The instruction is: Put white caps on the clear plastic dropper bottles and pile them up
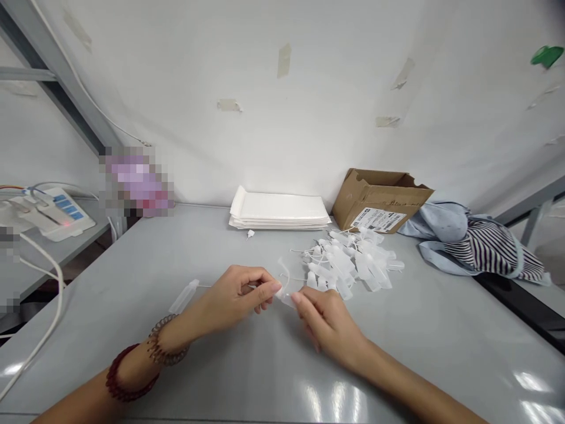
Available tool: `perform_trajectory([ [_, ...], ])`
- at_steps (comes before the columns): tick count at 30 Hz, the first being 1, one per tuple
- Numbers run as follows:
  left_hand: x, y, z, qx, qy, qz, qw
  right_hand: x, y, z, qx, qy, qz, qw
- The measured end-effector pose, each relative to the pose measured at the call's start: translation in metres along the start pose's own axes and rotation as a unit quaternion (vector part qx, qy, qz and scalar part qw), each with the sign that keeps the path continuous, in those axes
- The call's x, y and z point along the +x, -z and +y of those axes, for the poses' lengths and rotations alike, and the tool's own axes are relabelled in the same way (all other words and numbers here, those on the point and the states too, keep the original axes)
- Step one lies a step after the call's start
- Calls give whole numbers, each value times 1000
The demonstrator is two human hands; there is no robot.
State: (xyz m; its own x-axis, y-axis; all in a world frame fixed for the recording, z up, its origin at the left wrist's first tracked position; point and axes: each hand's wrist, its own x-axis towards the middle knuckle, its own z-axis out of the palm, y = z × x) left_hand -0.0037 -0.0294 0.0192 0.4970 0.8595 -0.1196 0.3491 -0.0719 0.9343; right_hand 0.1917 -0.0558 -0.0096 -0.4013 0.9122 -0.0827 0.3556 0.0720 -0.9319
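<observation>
Over the middle of the grey table, my left hand and my right hand meet at one small translucent plastic bottle. My left thumb and fingers pinch its white cap end, and a thin clear strip sticks up there. The right hand is closed around the body, hiding most of it. To the right of the fingers is a loose pile of similar translucent needle-tip bottles. Left of my left hand, a single needle-tip bottle lies on its side, its thin tip reaching toward my wrist.
A stack of white padded envelopes lies against the wall, with a small white cap before it. An open cardboard box stands behind the pile. Striped and blue cloth lies at right. A white cable runs along the left edge.
</observation>
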Motion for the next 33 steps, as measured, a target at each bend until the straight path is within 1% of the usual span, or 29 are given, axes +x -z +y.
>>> perform_trajectory([
  [1,0,0,0,9,4,-1,1000,-1,-1,0,-81,43,28,995],
  [2,0,0,-1,22,9,-2,1000,-2,-1,1,-145,79,46,985],
  [3,0,0,-1,36,13,-4,999,-3,-2,2,-189,105,52,975],
  [4,-1,-1,-1,50,18,-8,999,-4,-3,3,-218,119,53,967],
  [6,-1,-1,-1,73,27,-16,997,-4,-4,5,-241,122,47,962],
  [8,-1,-2,-1,79,28,-20,996,-4,-4,5,-227,108,40,967],
  [12,0,-5,-2,64,18,-16,998,-4,-3,1,-146,68,28,986],
  [15,0,-6,-3,41,27,-13,999,-3,-1,-2,-53,5,8,999],
  [18,1,-7,-3,40,19,-6,999,-2,0,-4,62,-76,-36,994],
  [20,0,-8,-3,47,-3,3,999,-2,1,-5,105,-101,-51,988],
  [22,0,-9,-2,57,-28,10,998,-2,1,-7,85,-85,-38,992],
  [23,-1,-9,-1,66,-38,14,997,-2,2,-7,50,-60,-21,997],
  [25,0,-7,0,91,-47,25,994,-3,4,-7,-48,18,34,998],
  [26,1,-5,-1,107,-48,36,992,-3,6,-7,-101,62,67,991],
  [27,3,-2,-3,125,-50,54,989,-3,9,-5,-150,105,102,978],
  [29,12,6,-10,181,-52,103,977,-1,16,-2,-242,173,178,938],
  [30,19,12,-14,233,-51,134,962,1,20,0,-286,193,217,913],
  [31,26,17,-20,308,-38,144,940,3,25,2,-331,200,256,886],
  [32,35,23,-25,390,-17,155,907,5,30,3,-375,193,290,859],
  [33,43,29,-29,419,0,164,893,7,34,4,-418,170,313,836],
])
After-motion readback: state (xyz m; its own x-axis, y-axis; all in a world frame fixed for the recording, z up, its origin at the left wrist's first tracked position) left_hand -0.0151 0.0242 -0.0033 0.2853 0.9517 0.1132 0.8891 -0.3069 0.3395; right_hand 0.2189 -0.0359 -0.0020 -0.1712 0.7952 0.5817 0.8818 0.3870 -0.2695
